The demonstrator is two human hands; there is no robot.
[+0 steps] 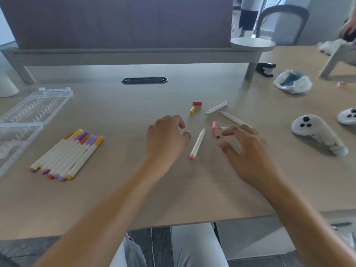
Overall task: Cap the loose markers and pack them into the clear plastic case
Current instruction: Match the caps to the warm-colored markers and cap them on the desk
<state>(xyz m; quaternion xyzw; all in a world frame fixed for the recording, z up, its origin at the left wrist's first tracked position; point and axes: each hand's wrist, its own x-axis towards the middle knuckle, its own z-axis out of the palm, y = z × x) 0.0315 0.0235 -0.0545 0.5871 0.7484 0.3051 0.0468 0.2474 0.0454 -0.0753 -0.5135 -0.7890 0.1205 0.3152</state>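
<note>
- A white handheld controller is lying on the wooden desk at the right, with a second controller sitting just beyond it at the frame edge.
- A crumpled white bag is resting farther back.
- A black stapler is sitting beside the grey shelf leg.
- A black oval cable grommet is showing mid-desk.
- A grey chair is standing behind.
</note>
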